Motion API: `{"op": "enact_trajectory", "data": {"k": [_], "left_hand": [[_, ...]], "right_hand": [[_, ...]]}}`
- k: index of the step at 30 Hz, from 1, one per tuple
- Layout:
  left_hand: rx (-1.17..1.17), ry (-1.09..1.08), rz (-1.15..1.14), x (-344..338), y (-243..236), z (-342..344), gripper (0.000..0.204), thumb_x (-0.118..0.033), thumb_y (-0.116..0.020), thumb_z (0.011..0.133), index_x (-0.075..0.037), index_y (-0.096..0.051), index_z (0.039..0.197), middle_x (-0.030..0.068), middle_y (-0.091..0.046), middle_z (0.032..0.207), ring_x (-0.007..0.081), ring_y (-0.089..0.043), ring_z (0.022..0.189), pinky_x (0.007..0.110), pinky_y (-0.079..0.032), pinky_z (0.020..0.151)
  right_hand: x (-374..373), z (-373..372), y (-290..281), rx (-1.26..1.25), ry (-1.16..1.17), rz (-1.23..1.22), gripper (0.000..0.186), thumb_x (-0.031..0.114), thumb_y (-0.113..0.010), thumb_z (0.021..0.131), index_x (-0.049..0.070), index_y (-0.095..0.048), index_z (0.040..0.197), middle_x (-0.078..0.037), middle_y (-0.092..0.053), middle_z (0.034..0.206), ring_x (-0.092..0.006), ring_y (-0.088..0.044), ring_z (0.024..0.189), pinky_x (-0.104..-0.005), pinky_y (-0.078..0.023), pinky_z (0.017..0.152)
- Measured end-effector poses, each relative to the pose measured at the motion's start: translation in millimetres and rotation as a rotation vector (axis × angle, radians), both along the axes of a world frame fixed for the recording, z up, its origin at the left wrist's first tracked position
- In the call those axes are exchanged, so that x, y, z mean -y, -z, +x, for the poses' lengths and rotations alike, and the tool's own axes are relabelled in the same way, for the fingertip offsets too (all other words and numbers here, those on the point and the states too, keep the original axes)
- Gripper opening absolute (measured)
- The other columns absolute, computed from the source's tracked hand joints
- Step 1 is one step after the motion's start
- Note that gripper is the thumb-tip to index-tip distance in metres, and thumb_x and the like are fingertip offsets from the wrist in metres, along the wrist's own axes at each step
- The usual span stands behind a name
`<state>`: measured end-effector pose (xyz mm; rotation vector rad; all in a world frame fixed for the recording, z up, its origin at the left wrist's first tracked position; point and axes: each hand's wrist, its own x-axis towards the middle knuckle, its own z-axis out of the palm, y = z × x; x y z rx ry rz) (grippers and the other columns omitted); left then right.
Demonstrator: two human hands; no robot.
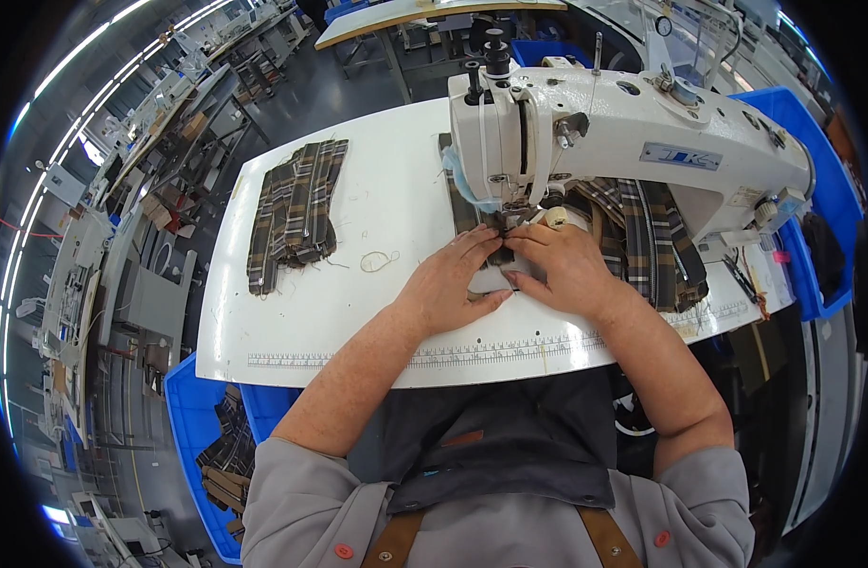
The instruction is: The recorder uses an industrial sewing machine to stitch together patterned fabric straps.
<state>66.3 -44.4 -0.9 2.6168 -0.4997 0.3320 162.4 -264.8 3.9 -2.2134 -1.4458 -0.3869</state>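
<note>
A strip of dark plaid fabric (467, 210) lies under the needle end of a white sewing machine (642, 123), partly hidden by the machine head and my fingers. My left hand (453, 279) comes at it from the left, fingers together and tips holding the cloth just in front of the presser foot. On the other side my right hand (566, 265) bends its fingers over the same strip, close beside the needle. Both thumbs point inward on the white table (358, 312), apart from each other. The strip's near end is mostly covered.
A pile of plaid pieces (296, 213) lies at the table's left; more plaid pieces with zippers (647, 246) lie right of the needle. Thread snips (742, 275) rest near the right edge. Blue bins (183, 407) stand beside the table. A printed ruler (434, 358) runs along the front.
</note>
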Motion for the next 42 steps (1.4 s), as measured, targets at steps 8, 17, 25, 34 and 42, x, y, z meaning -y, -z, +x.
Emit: {"op": "enact_trajectory", "data": {"k": [8, 17, 25, 34, 42], "left_hand": [[0.023, -0.001, 0.010, -5.1, 4.6, 11.7, 0.071, -0.034, -0.078, 0.089, 0.003, -0.055, 0.145, 0.0228, -0.052, 0.152, 0.0387, -0.047, 0.145, 0.045, -0.041, 0.120], [-0.121, -0.040, 0.052, -17.0, -15.8, 27.0, 0.062, -0.038, -0.074, 0.092, 0.001, -0.062, 0.139, 0.0190, -0.057, 0.146, 0.0382, -0.049, 0.141, 0.045, -0.038, 0.122], [-0.329, -0.093, 0.296, -17.7, -49.2, 60.1, 0.034, -0.019, -0.072, 0.086, -0.007, -0.074, 0.118, 0.0147, -0.070, 0.124, 0.0316, -0.069, 0.113, 0.039, -0.056, 0.100], [0.284, -0.106, 0.907, -84.4, -36.4, 48.0, 0.009, -0.008, -0.063, 0.082, -0.011, -0.070, 0.085, 0.0040, -0.071, 0.098, 0.0174, -0.065, 0.122, 0.040, -0.042, 0.116], [0.266, -0.557, 0.761, -202.5, -23.0, -48.0, 0.030, -0.004, -0.057, 0.090, -0.005, -0.073, 0.116, 0.0081, -0.074, 0.120, 0.0236, -0.064, 0.124, 0.047, -0.040, 0.117]], "right_hand": [[0.9, -0.1, 1.1, 0.014, 0.018, -0.013, 0.039, 0.036, -0.072, 0.090, 0.006, -0.077, 0.114, -0.006, -0.073, 0.121, -0.0286, -0.065, 0.112, -0.0426, -0.056, 0.092], [1.0, 2.2, -0.1, -0.035, 0.003, 0.004, 0.035, 0.033, -0.072, 0.090, 0.006, -0.077, 0.112, -0.007, -0.073, 0.120, -0.0303, -0.065, 0.112, -0.0426, -0.056, 0.093], [2.9, 2.5, 0.2, -0.044, -0.006, 0.007, 0.035, 0.031, -0.071, 0.090, 0.007, -0.076, 0.115, -0.008, -0.072, 0.122, -0.0321, -0.064, 0.113, -0.0437, -0.055, 0.093], [1.7, 4.3, 0.5, -0.056, -0.024, -0.020, 0.034, 0.030, -0.071, 0.091, 0.007, -0.076, 0.117, -0.008, -0.071, 0.123, -0.0310, -0.062, 0.117, -0.0437, -0.055, 0.093], [-0.3, 6.6, 5.7, -0.038, -0.038, 0.014, 0.034, 0.028, -0.070, 0.091, 0.007, -0.075, 0.118, -0.010, -0.070, 0.125, -0.0313, -0.065, 0.115, -0.0445, -0.055, 0.093]]}}
